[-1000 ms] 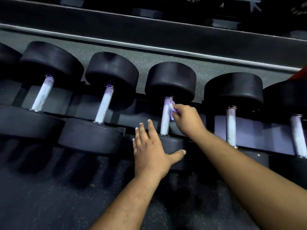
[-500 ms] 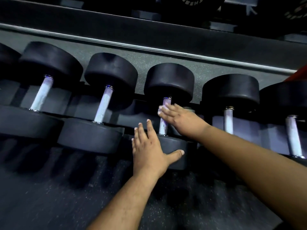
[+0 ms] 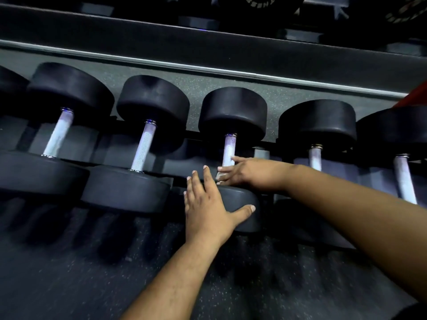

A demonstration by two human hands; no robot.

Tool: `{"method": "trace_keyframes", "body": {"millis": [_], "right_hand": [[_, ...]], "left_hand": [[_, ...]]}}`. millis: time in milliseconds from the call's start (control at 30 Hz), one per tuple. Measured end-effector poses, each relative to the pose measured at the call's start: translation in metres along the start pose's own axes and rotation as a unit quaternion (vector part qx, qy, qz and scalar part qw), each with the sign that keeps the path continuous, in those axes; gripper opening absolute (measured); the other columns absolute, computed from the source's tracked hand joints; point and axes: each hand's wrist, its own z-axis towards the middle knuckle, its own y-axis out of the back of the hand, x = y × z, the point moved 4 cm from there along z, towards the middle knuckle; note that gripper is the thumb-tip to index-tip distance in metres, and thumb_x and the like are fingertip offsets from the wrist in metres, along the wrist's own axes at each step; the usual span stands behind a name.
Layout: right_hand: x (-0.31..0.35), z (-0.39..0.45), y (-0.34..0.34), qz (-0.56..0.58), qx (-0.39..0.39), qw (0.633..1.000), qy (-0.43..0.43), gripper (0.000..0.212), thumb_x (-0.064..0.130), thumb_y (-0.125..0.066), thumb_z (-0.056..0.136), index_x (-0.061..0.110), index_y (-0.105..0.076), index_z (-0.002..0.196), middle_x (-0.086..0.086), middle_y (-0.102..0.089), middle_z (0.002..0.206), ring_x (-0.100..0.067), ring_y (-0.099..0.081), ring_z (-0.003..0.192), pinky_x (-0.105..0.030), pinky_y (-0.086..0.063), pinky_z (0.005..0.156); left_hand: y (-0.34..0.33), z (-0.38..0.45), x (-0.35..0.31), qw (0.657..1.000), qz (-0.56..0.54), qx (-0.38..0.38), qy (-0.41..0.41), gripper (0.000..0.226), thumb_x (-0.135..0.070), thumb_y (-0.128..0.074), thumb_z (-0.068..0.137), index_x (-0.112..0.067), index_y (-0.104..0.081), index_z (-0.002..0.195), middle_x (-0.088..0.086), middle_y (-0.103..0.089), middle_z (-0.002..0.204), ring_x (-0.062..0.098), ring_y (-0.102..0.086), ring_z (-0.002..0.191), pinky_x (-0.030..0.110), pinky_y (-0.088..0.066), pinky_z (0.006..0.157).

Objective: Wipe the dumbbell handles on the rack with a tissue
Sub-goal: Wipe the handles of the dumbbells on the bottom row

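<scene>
On the rack [image 3: 208, 72] in front of you, five dumbbells lie side by side, and you work at the middle dumbbell [image 3: 233, 112]. Your right hand [image 3: 245, 173] lies across the lower part of its handle [image 3: 229, 148], close above the near weight head. The fingers reach straight to the left over the bar, so the hand seems flat and not closed around it. The tissue is not clearly visible; only a small pale bit shows under the fingertips, and I cannot tell if this is the tissue or the bar itself.

How far you are, I can only judge. The two handles on the left [image 3: 57, 135] look pale and dull, and the two handles on the right [image 3: 315, 158] look much the same, so the pictures do not show which ones are already wiped. The middle one is in work now, and its upper part is free.

Your left hand [image 3: 208, 204] rests flat on the near weight head [image 3: 240, 204] of the same dumbbell, fingers straight and a little spread, thumb stretched out to the right. It holds nothing; probably it steadies the dumbbell. Both forearms are stretched forward, the right one coming in from the right side.
</scene>
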Motion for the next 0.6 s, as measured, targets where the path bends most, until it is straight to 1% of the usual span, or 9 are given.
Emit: {"method": "trace_keyframes", "body": {"millis": [100,167,233,300,367,433,467,567,600], "right_hand": [[-0.001,-0.026,0.002,0.024,0.000,1.000,0.010,0.048,0.007,-0.048,0.098,0.017,-0.051,0.145,0.002,-0.043,0.154,-0.017,-0.031,0.147,-0.049,-0.013,0.120],[-0.008,-0.039,-0.004,0.018,0.019,0.999,-0.044,0.047,0.007,-0.049,0.099,0.023,-0.055,0.142,0.008,-0.043,0.154,-0.009,-0.031,0.145,-0.042,-0.017,0.122],[-0.023,-0.044,-0.001,0.104,-0.101,0.973,-0.181,0.040,0.010,-0.050,0.100,0.023,-0.063,0.135,0.008,-0.048,0.149,-0.005,-0.038,0.139,-0.030,-0.025,0.120],[-0.045,-0.041,0.000,0.233,-0.292,0.863,-0.340,0.036,0.009,-0.054,0.097,0.016,-0.067,0.129,-0.002,-0.061,0.138,-0.014,-0.053,0.130,-0.031,-0.037,0.114],[-0.047,-0.024,-0.008,0.421,-0.353,0.736,-0.395,0.036,0.003,-0.051,0.089,0.016,-0.074,0.114,-0.013,-0.073,0.115,-0.023,-0.066,0.105,-0.036,-0.048,0.098],[-0.033,0.000,-0.023,0.566,-0.326,0.651,-0.387,0.031,-0.002,-0.046,0.081,0.010,-0.073,0.093,-0.014,-0.069,0.085,-0.024,-0.058,0.078,-0.037,-0.045,0.073],[-0.026,0.005,-0.030,0.582,-0.285,0.647,-0.401,0.026,-0.003,-0.047,0.080,0.008,-0.069,0.086,-0.013,-0.062,0.077,-0.023,-0.052,0.072,-0.035,-0.040,0.065],[-0.013,0.002,-0.044,0.542,-0.152,0.711,-0.422,0.018,-0.002,-0.051,0.087,0.014,-0.060,0.083,-0.013,-0.047,0.072,-0.019,-0.039,0.059,-0.030,-0.028,0.050],[-0.016,0.000,-0.044,0.578,-0.153,0.683,-0.419,0.020,-0.004,-0.048,0.088,0.013,-0.060,0.087,-0.015,-0.047,0.074,-0.019,-0.041,0.056,-0.028,-0.030,0.046]], "left_hand": [[0.001,0.000,0.000,1.000,0.000,-0.001,0.000,0.138,-0.081,-0.069,0.066,-0.021,0.014,0.159,0.010,0.012,0.168,0.025,0.011,0.155,0.044,-0.002,0.127],[0.000,0.000,0.000,1.000,-0.001,0.000,-0.001,0.139,-0.082,-0.069,0.066,-0.021,0.014,0.159,0.011,0.013,0.168,0.025,0.012,0.155,0.044,-0.001,0.127],[-0.001,0.002,-0.001,1.000,-0.001,0.000,0.002,0.140,-0.081,-0.069,0.065,-0.020,0.015,0.159,0.012,0.012,0.168,0.026,0.011,0.155,0.044,0.000,0.127],[-0.001,0.002,-0.002,1.000,0.005,-0.005,0.006,0.140,-0.081,-0.070,0.065,-0.020,0.015,0.159,0.013,0.011,0.168,0.027,0.010,0.156,0.044,-0.001,0.126],[-0.001,0.002,-0.004,1.000,0.011,-0.010,0.010,0.140,-0.082,-0.070,0.064,-0.020,0.014,0.159,0.013,0.009,0.168,0.028,0.008,0.156,0.044,-0.002,0.126],[-0.001,0.002,-0.003,1.000,0.014,-0.011,0.010,0.140,-0.081,-0.070,0.064,-0.020,0.013,0.159,0.014,0.009,0.168,0.028,0.007,0.156,0.044,-0.002,0.127],[-0.001,0.001,-0.003,1.000,0.015,-0.013,0.010,0.140,-0.081,-0.070,0.064,-0.020,0.013,0.159,0.014,0.008,0.168,0.028,0.007,0.156,0.044,-0.002,0.127],[-0.002,0.003,-0.003,1.000,0.020,-0.020,0.013,0.141,-0.082,-0.070,0.062,-0.020,0.012,0.159,0.014,0.005,0.168,0.028,0.005,0.156,0.044,-0.003,0.127],[-0.002,0.004,-0.003,0.999,0.021,-0.023,0.014,0.141,-0.082,-0.071,0.062,-0.020,0.011,0.159,0.014,0.004,0.168,0.028,0.004,0.156,0.045,-0.004,0.127]]}}
